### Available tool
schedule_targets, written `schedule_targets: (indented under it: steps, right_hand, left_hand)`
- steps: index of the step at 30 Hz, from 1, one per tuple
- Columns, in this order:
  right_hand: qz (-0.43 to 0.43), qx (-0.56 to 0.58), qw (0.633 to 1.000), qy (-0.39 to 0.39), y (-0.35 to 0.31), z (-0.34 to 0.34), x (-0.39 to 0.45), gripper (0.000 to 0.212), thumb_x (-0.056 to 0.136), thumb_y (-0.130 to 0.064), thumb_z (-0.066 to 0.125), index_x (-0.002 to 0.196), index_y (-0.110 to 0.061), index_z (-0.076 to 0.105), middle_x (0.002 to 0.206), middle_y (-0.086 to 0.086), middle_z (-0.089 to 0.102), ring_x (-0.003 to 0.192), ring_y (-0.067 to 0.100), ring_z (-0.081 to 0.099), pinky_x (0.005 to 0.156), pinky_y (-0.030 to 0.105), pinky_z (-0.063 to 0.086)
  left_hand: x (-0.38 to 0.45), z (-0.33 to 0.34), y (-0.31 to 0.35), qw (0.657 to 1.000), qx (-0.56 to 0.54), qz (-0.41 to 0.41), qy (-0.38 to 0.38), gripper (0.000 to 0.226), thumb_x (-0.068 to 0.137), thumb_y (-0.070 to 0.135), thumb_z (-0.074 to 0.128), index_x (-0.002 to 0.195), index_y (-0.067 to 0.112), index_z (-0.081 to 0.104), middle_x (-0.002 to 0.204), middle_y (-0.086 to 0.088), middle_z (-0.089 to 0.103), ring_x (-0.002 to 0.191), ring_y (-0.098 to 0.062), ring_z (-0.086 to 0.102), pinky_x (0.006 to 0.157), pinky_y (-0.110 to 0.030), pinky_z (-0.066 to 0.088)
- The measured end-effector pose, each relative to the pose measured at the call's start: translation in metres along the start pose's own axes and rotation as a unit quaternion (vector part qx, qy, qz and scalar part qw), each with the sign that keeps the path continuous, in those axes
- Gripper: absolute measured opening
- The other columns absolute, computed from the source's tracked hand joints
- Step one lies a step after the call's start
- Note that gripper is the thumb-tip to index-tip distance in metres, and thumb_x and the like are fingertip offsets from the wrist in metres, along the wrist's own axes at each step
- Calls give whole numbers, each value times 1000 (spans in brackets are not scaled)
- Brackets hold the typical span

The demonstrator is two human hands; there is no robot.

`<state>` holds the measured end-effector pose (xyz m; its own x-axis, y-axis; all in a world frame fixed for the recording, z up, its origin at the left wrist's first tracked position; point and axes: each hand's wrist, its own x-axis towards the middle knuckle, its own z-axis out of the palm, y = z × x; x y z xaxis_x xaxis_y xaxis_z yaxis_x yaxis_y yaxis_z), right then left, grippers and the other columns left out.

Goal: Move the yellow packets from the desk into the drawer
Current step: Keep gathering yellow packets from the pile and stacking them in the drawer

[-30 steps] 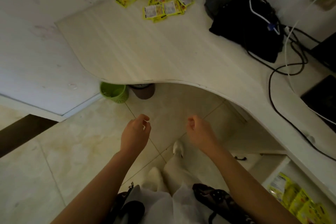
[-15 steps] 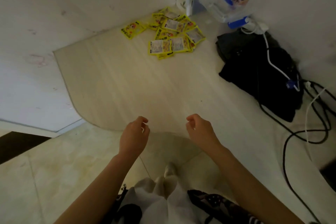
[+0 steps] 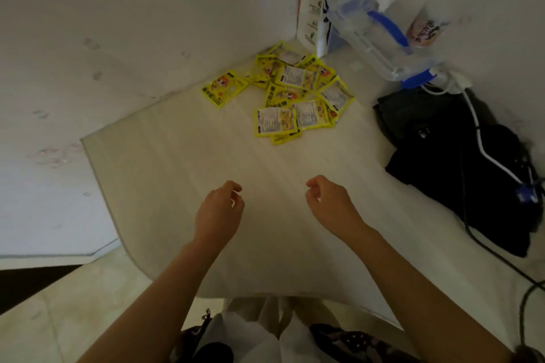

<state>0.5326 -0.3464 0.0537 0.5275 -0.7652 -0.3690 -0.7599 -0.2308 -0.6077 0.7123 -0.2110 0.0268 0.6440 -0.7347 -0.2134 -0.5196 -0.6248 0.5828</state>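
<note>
1. Left hand (image 3: pixel 218 212) and right hand (image 3: pixel 330 206) — two, fingers loosely curled, holding nothing, above the table (image 3: pixel 182 174).
2. Yellow packets (image 3: pixel 290 94) — roughly ten, overlapping, exact count unclear, far corner of table.
3. One black bag (image 3: pixel 448 162) at right.

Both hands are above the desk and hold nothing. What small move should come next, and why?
Probably reach both hands forward to the yellow packets. The left hand and right hand hover loosely curled and hold nothing, apart from the pile, which lies in the far corner of the desk.
</note>
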Motion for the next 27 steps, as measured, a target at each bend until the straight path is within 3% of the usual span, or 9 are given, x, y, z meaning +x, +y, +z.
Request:
schedule_targets:
  steps: [5, 12, 15, 19, 24, 27]
  right_hand:
    - [-5, -47, 999, -4, -32, 1, 51, 30, 93, -22, 52, 121, -11, 54, 114, 7, 63, 108, 22, 58, 92, 35, 48]
    - [-25, -61, 998, 20, -60, -2, 120, 27, 92, -19, 55, 117, -9, 56, 112, 9, 64, 104, 25, 60, 89, 37, 49]
    - [-42, -86, 995, 20, -68, -1, 150, 28, 92, -17, 52, 118, -8, 55, 114, 13, 61, 107, 30, 57, 90, 42, 48]
    - [-54, -142, 988, 12, -80, -1, 187, 31, 94, -18, 48, 123, -7, 52, 119, 15, 55, 109, 33, 52, 86, 39, 45]
    - [-75, -225, 972, 2, -92, 7, 217, 43, 93, -19, 51, 134, -7, 43, 134, 14, 46, 123, 34, 40, 97, 42, 42]
    - [-73, -278, 958, -5, -92, 17, 231, 47, 90, -20, 54, 133, -7, 43, 135, 14, 45, 125, 35, 38, 99, 43, 42]
  left_hand:
    - [78, -29, -10, 999, 20, 23, -15, 22, 90, 20, 52, 111, 21, 58, 91, 3, 63, 92, -20, 59, 75, -36, 50]
    - [168, -49, -15, 996, 68, 46, -21, 24, 90, 20, 48, 112, 20, 59, 88, 4, 60, 95, -23, 59, 75, -33, 46]
    - [206, -48, -15, 995, 86, 44, -26, 24, 90, 21, 48, 112, 20, 59, 100, -3, 66, 99, -25, 60, 79, -37, 49]
    - [247, -45, -14, 991, 117, 66, -23, 29, 89, 17, 51, 117, 11, 57, 118, -13, 58, 113, -32, 51, 89, -43, 46]
    - [282, -38, -14, 984, 150, 92, -13, 48, 85, 12, 54, 132, 4, 46, 132, -20, 48, 123, -38, 42, 94, -48, 42]
    - [303, -33, -12, 980, 172, 96, -24, 61, 89, 17, 52, 144, 5, 30, 146, -19, 37, 136, -37, 31, 105, -48, 35]
